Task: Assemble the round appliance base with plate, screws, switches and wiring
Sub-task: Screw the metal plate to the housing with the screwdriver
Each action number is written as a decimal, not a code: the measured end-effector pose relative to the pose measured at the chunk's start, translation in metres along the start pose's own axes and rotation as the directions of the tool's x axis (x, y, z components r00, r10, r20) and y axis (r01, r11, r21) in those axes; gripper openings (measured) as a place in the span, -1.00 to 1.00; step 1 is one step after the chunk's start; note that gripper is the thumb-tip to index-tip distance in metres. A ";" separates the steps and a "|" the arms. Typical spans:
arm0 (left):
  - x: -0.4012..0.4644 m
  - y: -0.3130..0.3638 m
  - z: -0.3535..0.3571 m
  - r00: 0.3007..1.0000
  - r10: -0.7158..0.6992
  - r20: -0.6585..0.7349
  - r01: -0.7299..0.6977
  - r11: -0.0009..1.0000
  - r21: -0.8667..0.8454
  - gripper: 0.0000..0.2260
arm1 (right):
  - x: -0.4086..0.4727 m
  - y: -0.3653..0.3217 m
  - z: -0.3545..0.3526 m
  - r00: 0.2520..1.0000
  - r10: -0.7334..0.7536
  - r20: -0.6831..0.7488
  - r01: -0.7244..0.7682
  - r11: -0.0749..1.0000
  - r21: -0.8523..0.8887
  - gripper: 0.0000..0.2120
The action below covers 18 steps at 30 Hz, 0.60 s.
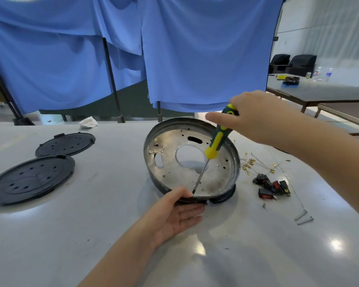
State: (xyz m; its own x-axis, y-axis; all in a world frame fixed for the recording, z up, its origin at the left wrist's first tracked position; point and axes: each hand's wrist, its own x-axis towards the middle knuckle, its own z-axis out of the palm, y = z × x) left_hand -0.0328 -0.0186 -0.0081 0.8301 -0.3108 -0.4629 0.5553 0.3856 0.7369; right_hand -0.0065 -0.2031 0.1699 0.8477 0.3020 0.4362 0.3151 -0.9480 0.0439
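Blue cloth screens hang behind a pale grey worktable [50,235]. At its left lie two black perforated plastic discs [31,179]. At centre, the round metal appliance base [192,160] sits tilted, its silvery holed plate facing up. The left hand [178,212] cups its near rim, fingers straight, thumb on the edge. The right hand [255,117] grips a yellow-green screwdriver [216,141], tip at a near-rim hole. Screw-fastening seems underway; turning with steady downward pressure comes next. Black rocker switches [272,188] and thin wires [259,164] wait rightward.
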 end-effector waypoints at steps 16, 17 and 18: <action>-0.005 0.023 -0.020 0.992 0.082 0.094 -0.078 0.996 -0.038 -0.51 | -0.014 0.084 0.055 0.637 0.507 0.581 -0.422 -0.401 0.813 -0.60; -0.005 0.024 -0.021 0.991 0.100 0.093 -0.097 0.995 -0.037 -0.52 | -0.016 0.087 0.060 0.626 0.481 0.614 -0.444 -0.428 0.788 -0.61; -0.004 0.026 -0.023 0.989 0.119 0.090 -0.116 0.993 -0.035 -0.51 | -0.017 0.089 0.066 0.618 0.450 0.645 -0.476 -0.438 0.762 -0.62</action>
State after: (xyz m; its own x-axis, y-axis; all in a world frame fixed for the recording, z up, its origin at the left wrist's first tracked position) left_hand -0.0209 0.0124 0.0020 0.8823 -0.3396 -0.3257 0.4564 0.4490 0.7681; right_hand 0.0348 -0.2857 0.1071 0.9409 -0.1751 -0.2899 -0.2164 0.3477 -0.9123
